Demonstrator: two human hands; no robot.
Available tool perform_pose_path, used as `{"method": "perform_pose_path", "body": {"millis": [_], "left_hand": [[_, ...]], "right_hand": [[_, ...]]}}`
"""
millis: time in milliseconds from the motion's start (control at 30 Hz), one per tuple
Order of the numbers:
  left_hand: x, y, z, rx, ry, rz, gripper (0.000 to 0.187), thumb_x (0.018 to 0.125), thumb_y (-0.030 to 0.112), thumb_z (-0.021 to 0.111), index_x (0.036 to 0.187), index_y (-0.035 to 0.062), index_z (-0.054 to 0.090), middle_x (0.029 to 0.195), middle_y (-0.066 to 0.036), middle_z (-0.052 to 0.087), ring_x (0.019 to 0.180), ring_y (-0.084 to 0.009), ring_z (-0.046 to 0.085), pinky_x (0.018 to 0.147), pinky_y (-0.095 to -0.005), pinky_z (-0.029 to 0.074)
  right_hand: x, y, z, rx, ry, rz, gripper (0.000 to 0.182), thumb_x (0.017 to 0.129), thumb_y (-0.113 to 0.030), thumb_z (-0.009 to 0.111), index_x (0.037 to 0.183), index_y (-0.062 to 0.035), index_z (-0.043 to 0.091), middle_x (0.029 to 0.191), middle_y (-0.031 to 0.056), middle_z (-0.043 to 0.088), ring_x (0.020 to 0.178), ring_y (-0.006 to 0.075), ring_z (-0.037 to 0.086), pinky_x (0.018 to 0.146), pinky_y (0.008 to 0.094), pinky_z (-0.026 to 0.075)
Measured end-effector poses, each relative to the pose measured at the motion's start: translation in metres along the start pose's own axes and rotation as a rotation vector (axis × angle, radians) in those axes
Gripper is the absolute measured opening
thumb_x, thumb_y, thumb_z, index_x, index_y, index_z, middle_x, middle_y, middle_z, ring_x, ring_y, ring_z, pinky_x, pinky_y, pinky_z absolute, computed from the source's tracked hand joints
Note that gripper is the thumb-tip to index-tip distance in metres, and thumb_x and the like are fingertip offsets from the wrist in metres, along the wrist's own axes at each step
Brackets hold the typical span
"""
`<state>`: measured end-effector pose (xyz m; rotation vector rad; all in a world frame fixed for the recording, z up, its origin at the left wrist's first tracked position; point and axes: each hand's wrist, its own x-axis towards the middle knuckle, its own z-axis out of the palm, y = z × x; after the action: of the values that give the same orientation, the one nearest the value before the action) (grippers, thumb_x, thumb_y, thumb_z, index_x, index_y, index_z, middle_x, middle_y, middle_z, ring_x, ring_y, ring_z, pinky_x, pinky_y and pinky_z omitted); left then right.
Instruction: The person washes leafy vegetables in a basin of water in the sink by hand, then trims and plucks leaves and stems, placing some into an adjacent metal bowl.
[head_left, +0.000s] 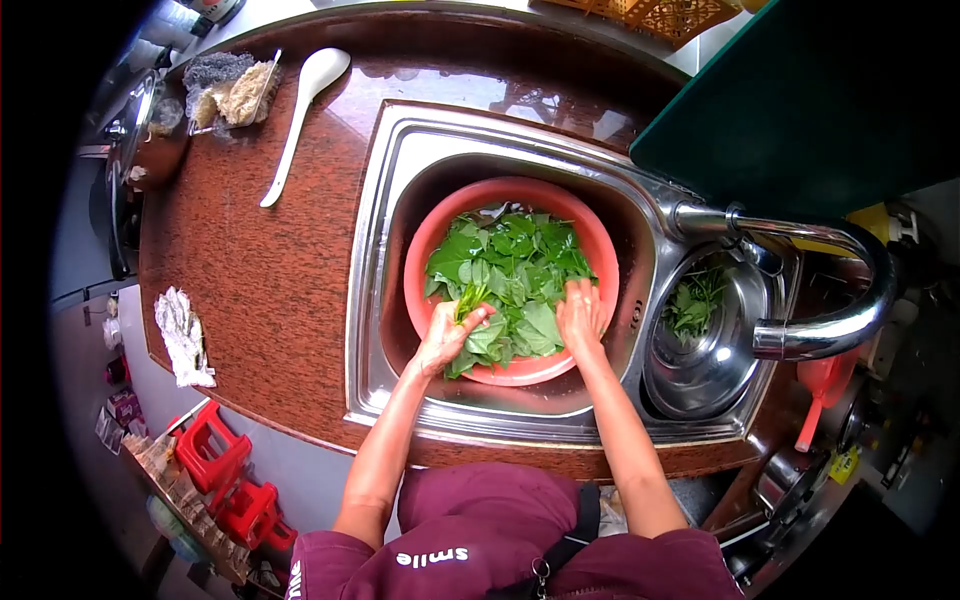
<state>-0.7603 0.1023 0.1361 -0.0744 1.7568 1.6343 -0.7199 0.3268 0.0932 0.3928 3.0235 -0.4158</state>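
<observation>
A red plastic basin (413, 255) sits in the left bowl of the steel sink (375, 230), full of green leaves (525, 245) in water. At the basin's near-left side, my left hand (447, 335) is closed around a small bunch of leafy stems (472, 297). My right hand (582, 312) rests among the leaves by the right rim, fingers bent down into them. Its fingertips are partly hidden, so I cannot make out whether they grip any leaf. A steel bowl (720, 365) in the right sink bowl holds a few green sprigs (695, 303).
The chrome faucet (870, 270) arches over the steel bowl. On the brown counter (270, 290) lie a white ladle (305, 110), a crumpled white cloth (183, 337) and scrubbing pads (235, 88). A dark green board (780, 120) stands at the back right. Red stools (212, 450) are below left.
</observation>
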Motion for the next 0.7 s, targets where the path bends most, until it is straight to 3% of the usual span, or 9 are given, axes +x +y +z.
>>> {"method": "perform_pose_path", "body": {"millis": [33, 167, 267, 367, 533, 600, 700], "left_hand": [[0.001, 0.000, 0.000, -0.002, 0.019, 0.029, 0.022, 0.088, 0.019, 0.054, 0.092, 0.0000, 0.063, 0.075, 0.000, 0.058, 0.074, -0.0073, 0.052, 0.067, -0.0250, 0.043], [-0.002, 0.007, -0.003, -0.067, 0.047, 0.002, 0.022, 0.088, 0.019, 0.054, 0.092, -0.0003, 0.063, 0.075, 0.000, 0.058, 0.073, -0.0076, 0.052, 0.066, -0.0245, 0.043], [-0.002, 0.003, -0.005, -0.089, 0.036, -0.033, 0.021, 0.087, 0.019, 0.055, 0.092, 0.0001, 0.063, 0.074, 0.001, 0.057, 0.073, -0.0076, 0.052, 0.066, -0.0243, 0.043], [-0.003, 0.003, -0.001, -0.132, 0.031, -0.070, 0.021, 0.086, 0.019, 0.057, 0.093, 0.0005, 0.064, 0.076, 0.001, 0.057, 0.074, -0.0072, 0.051, 0.068, -0.0242, 0.042], [-0.003, 0.002, 0.010, -0.153, 0.024, -0.030, 0.020, 0.084, 0.018, 0.059, 0.094, 0.0004, 0.064, 0.085, 0.000, 0.060, 0.082, -0.0083, 0.052, 0.076, -0.0247, 0.042], [-0.003, 0.005, 0.012, -0.156, 0.009, -0.040, 0.020, 0.084, 0.017, 0.060, 0.096, 0.0006, 0.063, 0.090, -0.001, 0.060, 0.085, -0.0086, 0.052, 0.078, -0.0248, 0.042], [-0.003, 0.008, 0.015, -0.188, 0.012, -0.032, 0.022, 0.083, 0.017, 0.062, 0.097, 0.0010, 0.063, 0.091, 0.000, 0.060, 0.083, -0.0082, 0.053, 0.076, -0.0239, 0.043]], "right_hand": [[0.001, 0.000, 0.002, 0.011, -0.025, -0.004, 0.019, 0.070, -0.012, 0.064, 0.086, -0.0031, 0.059, 0.081, 0.0146, 0.056, 0.076, 0.0322, 0.057, 0.068, 0.0421, 0.045], [0.008, 0.002, -0.023, 0.336, -0.265, 0.328, 0.018, 0.069, -0.017, 0.068, 0.082, -0.0045, 0.061, 0.074, 0.0125, 0.061, 0.071, 0.0299, 0.060, 0.064, 0.0405, 0.046], [-0.001, 0.018, -0.030, 0.917, -0.249, 0.413, 0.025, 0.067, -0.011, 0.074, 0.086, 0.0007, 0.064, 0.068, 0.0053, 0.061, 0.062, 0.0115, 0.057, 0.061, 0.0244, 0.046], [-0.002, 0.006, -0.057, 1.252, -0.298, 0.475, 0.023, 0.070, -0.005, 0.073, 0.089, 0.0034, 0.063, 0.075, 0.0032, 0.062, 0.066, 0.0068, 0.055, 0.063, 0.0197, 0.045], [-0.004, -0.012, -0.061, 1.311, -0.352, 0.432, 0.022, 0.071, -0.004, 0.072, 0.091, 0.0018, 0.063, 0.078, 0.0023, 0.062, 0.068, 0.0069, 0.056, 0.064, 0.0194, 0.045], [-0.004, -0.023, -0.063, 1.314, -0.389, 0.356, 0.019, 0.072, -0.006, 0.071, 0.089, -0.0008, 0.063, 0.072, -0.0021, 0.059, 0.062, 0.0033, 0.050, 0.055, 0.0166, 0.038], [-0.004, -0.026, -0.061, 1.372, -0.402, 0.372, 0.018, 0.071, -0.006, 0.071, 0.087, 0.0001, 0.064, 0.071, -0.0013, 0.059, 0.065, 0.0054, 0.054, 0.060, 0.0180, 0.043]]}}
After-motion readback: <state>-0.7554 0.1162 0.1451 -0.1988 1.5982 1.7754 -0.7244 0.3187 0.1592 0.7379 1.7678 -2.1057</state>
